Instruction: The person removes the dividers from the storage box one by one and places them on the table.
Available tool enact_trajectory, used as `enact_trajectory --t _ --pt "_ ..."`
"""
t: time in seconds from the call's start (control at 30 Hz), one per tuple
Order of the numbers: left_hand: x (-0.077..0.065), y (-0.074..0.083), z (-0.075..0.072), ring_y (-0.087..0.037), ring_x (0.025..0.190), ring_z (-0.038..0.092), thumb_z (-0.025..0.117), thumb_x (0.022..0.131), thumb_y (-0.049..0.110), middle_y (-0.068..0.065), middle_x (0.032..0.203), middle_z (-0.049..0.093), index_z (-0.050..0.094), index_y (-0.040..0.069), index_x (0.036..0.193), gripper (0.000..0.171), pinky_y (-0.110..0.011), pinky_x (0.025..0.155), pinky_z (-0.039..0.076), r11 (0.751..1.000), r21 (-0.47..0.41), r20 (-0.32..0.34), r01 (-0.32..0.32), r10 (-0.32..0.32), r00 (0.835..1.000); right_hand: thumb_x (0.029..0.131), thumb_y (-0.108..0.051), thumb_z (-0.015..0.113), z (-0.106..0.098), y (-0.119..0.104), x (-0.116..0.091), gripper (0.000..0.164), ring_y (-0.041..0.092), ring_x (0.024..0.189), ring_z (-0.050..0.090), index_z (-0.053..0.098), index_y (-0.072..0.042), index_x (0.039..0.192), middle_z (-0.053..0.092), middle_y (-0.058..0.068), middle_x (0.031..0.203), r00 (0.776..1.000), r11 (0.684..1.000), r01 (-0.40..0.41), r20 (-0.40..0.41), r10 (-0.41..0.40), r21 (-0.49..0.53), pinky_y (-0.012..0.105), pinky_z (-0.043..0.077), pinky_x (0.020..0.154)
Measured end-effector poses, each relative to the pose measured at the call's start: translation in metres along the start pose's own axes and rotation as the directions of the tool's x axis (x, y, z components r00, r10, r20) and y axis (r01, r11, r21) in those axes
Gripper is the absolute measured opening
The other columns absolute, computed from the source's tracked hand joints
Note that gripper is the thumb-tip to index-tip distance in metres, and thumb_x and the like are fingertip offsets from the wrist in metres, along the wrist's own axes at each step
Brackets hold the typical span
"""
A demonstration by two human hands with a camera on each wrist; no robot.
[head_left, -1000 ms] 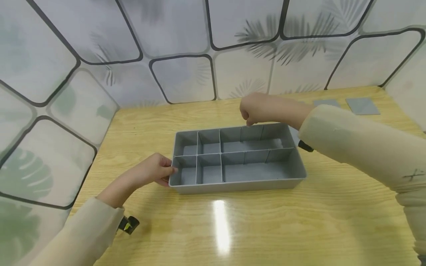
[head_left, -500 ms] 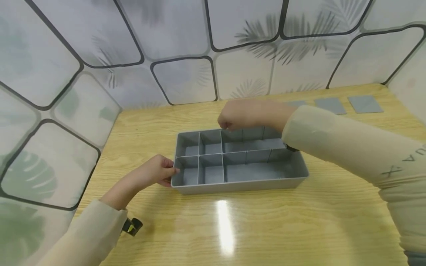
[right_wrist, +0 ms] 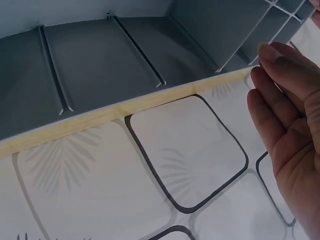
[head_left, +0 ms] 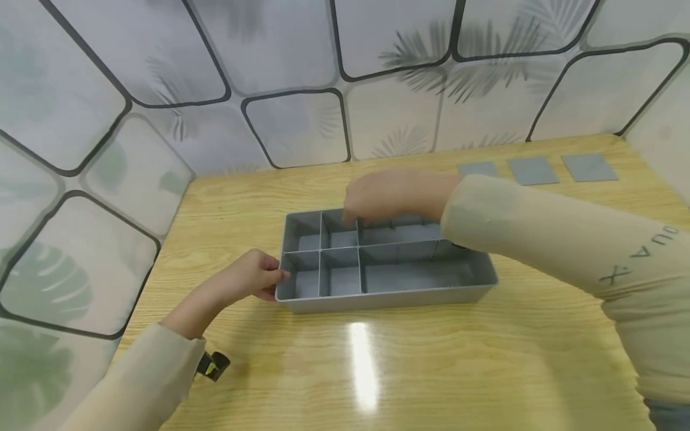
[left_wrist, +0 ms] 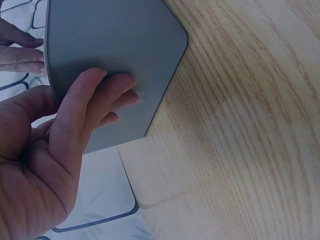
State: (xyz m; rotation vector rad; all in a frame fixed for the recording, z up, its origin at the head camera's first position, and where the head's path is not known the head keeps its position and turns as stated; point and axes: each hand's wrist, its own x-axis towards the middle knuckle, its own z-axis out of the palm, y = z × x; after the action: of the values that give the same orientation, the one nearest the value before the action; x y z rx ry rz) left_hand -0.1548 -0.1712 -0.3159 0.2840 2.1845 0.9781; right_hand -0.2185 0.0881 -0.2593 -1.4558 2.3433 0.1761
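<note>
A grey divided storage box (head_left: 388, 299) stands on the wooden table. Its left part has small compartments; two long ones fill the right part. My left hand (head_left: 253, 276) pinches the box's left wall, thumb over the rim. In the left wrist view its fingers (left_wrist: 92, 95) lie against the outer face. My right hand (head_left: 377, 194) is over the back row, fingertips down by the divider (head_left: 357, 233) beside the long back compartment. In the right wrist view its fingers (right_wrist: 272, 107) are loosely bent at the back rim. Contact with a divider cannot be made out.
Several flat grey plates, among them one at the far right (head_left: 589, 167), lie along the back of the table (head_left: 259, 371). A patterned wall (head_left: 296, 129) rises directly behind. The right sleeve (head_left: 539, 221) covers the box's right end.
My right hand has moved left along the box's back edge and down into the back row, uncovering the flat plates. The left hand keeps its hold and the box stays put.
</note>
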Motion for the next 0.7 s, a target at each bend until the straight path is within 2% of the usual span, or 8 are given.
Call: enact_trajectory --t 0.07,0.2,0.3,0.37,0.7 --pt "0.000 0.000 -0.001 -0.022 0.072 0.064 0.051 0.088 0.012 -0.022 0.090 0.065 0.061 -0.010 0.094 0.024 -0.036 0.067 0.055 1.000 0.006 -0.002 0.000 0.000 1.000 0.084 -0.004 0.054 0.002 -0.002 0.002 0.024 0.016 0.076 0.059 0.064 -0.014 0.103 0.064 0.004 0.097 0.999 1.000 -0.007 0.039 0.007 0.004 0.032 0.050 0.079" --pt "0.001 0.000 0.000 -0.021 0.072 0.063 0.051 0.089 0.012 -0.020 0.087 0.066 0.061 -0.009 0.090 0.023 -0.035 0.066 0.055 1.000 0.018 -0.014 0.020 -0.019 1.000 0.087 -0.006 0.050 0.007 -0.007 0.006 0.028 0.018 0.084 0.057 0.062 -0.017 0.110 0.061 0.004 0.105 0.993 0.999 -0.048 0.109 0.047 0.007 0.033 0.047 0.083" --pt "0.002 -0.001 0.001 -0.020 0.072 0.063 0.050 0.088 0.011 -0.019 0.085 0.066 0.062 -0.009 0.087 0.023 -0.034 0.066 0.055 0.999 0.014 -0.018 0.042 -0.041 0.999 0.082 -0.004 0.057 0.012 -0.010 0.010 0.028 0.019 0.094 0.054 0.064 -0.016 0.106 0.062 0.003 0.103 0.993 0.999 -0.022 0.112 0.026 -0.038 0.031 0.047 0.084" --pt "0.002 -0.002 0.001 -0.020 0.072 0.063 0.051 0.088 0.011 -0.019 0.084 0.066 0.062 -0.008 0.085 0.022 -0.034 0.065 0.055 0.999 0.006 -0.021 0.051 -0.051 0.998 0.079 -0.004 0.061 0.014 -0.011 0.013 0.027 0.020 0.095 0.055 0.065 -0.015 0.103 0.063 0.003 0.101 0.995 0.998 -0.006 0.103 0.012 -0.056 0.030 0.047 0.084" --pt "0.001 -0.004 0.001 -0.022 0.074 0.063 0.050 0.089 0.012 -0.020 0.089 0.065 0.062 -0.007 0.083 0.023 -0.035 0.067 0.055 0.999 0.008 -0.011 0.034 -0.034 0.999 0.076 0.004 0.058 0.021 -0.013 0.022 0.029 0.018 0.088 0.058 0.067 -0.014 0.097 0.065 0.004 0.099 0.994 0.992 0.012 0.112 0.002 -0.123 0.028 0.050 0.079"
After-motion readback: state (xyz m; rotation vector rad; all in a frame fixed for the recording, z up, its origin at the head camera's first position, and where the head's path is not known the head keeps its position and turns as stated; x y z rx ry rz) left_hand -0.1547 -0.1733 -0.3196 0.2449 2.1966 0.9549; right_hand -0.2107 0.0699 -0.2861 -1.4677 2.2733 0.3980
